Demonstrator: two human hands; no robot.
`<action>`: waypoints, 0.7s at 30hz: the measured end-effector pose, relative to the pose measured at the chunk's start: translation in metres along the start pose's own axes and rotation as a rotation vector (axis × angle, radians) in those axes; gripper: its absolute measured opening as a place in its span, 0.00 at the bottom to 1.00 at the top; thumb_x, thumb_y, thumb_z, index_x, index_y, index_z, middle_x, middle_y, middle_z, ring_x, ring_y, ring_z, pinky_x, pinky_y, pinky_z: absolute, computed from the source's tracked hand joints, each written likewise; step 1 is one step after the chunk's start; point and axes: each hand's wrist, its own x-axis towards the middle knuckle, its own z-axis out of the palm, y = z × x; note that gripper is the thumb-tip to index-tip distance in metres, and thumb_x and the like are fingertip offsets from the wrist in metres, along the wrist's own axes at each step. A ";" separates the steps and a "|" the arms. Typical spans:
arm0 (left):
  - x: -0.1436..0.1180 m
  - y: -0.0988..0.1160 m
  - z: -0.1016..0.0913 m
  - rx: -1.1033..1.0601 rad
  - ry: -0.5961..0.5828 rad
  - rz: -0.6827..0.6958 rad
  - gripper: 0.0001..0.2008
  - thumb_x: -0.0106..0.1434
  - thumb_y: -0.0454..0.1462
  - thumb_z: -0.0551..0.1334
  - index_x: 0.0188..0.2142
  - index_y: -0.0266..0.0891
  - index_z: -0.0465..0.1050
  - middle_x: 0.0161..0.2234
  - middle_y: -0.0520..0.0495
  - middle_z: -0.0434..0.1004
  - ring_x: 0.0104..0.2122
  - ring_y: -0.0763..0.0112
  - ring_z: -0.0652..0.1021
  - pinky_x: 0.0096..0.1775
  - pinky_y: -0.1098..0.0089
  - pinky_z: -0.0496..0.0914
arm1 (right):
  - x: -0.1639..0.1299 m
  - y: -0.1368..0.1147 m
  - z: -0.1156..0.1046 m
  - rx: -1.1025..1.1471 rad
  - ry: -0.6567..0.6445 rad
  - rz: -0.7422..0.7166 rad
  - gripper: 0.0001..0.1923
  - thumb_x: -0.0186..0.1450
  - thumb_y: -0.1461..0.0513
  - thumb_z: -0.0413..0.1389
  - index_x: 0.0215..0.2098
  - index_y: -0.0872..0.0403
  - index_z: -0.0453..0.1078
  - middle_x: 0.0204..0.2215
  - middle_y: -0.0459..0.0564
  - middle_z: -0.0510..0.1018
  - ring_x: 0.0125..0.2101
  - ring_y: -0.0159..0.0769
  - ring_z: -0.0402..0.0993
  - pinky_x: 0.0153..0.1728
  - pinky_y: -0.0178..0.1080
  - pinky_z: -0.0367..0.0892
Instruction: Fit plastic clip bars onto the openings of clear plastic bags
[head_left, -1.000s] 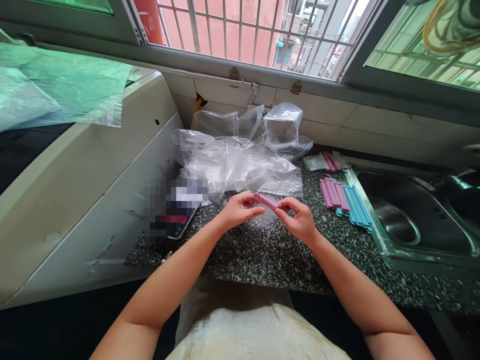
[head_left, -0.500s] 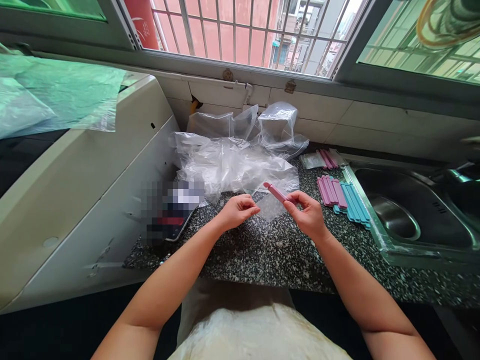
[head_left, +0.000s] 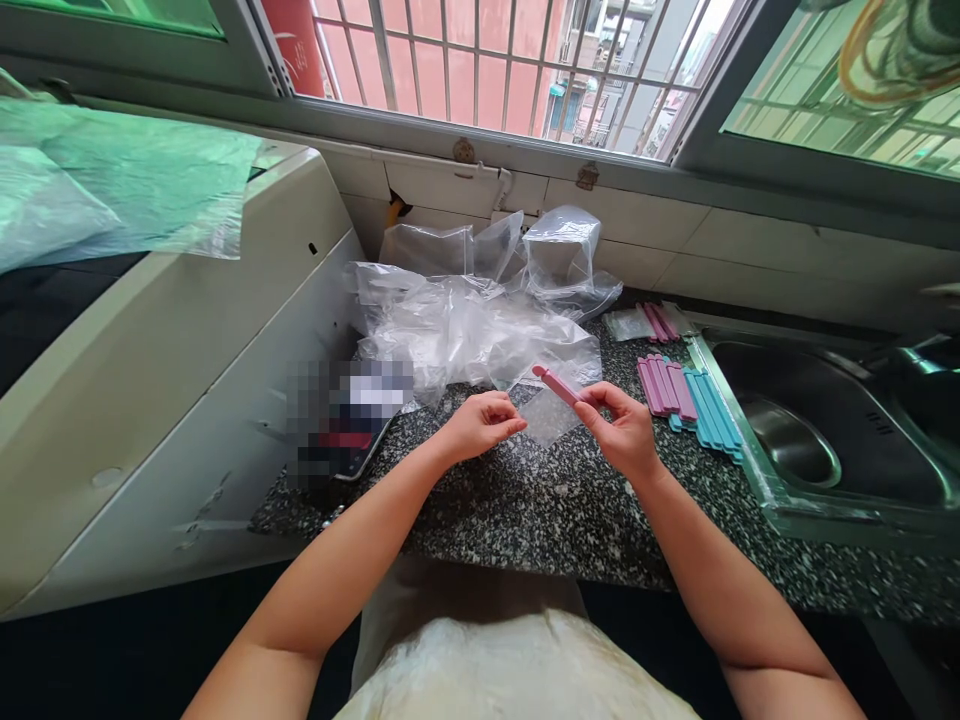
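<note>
My right hand (head_left: 622,430) pinches a pink bag clip (head_left: 556,384) by its near end, and the clip slants up to the left. Beneath the clip, between my two hands, is a small clear plastic bag (head_left: 551,418). My left hand (head_left: 484,425) is closed with its thumb and fingers pinched at the left edge of this bag. The exact grip is partly hidden by the fingers. To the right of my right hand lie several pink bag clips (head_left: 664,386) and several blue bag clips (head_left: 711,412) in rows.
Crumpled clear plastic bags (head_left: 472,335) cover the back of the speckled counter (head_left: 525,520). A small packet with pink clips (head_left: 660,322) lies behind the rows. The steel sink (head_left: 847,420) is at right, a phone (head_left: 358,455) at left, beside a white appliance (head_left: 225,370).
The view has shifted slightly. Both hands hold nearly the same pose, with the pink bag clip still in my right hand.
</note>
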 end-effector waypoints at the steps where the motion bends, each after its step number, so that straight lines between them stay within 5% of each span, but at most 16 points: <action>1: 0.000 0.000 0.000 0.003 -0.004 -0.004 0.13 0.56 0.40 0.60 0.19 0.35 0.70 0.22 0.52 0.63 0.23 0.76 0.64 0.28 0.73 0.60 | 0.000 0.001 0.000 0.006 -0.007 0.000 0.06 0.59 0.59 0.56 0.27 0.53 0.67 0.24 0.45 0.71 0.27 0.32 0.66 0.30 0.36 0.64; 9: -0.002 0.001 -0.005 -0.097 0.085 -0.057 0.14 0.49 0.43 0.66 0.33 0.37 0.74 0.25 0.53 0.65 0.25 0.76 0.65 0.30 0.72 0.62 | -0.002 0.000 0.003 0.013 -0.113 0.001 0.07 0.59 0.57 0.56 0.28 0.53 0.68 0.24 0.46 0.71 0.26 0.32 0.66 0.28 0.35 0.63; 21: -0.002 0.009 -0.009 -0.125 0.069 -0.030 0.12 0.52 0.43 0.65 0.26 0.35 0.74 0.23 0.51 0.66 0.24 0.77 0.65 0.26 0.74 0.61 | -0.006 -0.003 0.019 -0.008 -0.279 -0.013 0.09 0.59 0.57 0.56 0.26 0.54 0.69 0.23 0.46 0.71 0.23 0.30 0.64 0.24 0.33 0.60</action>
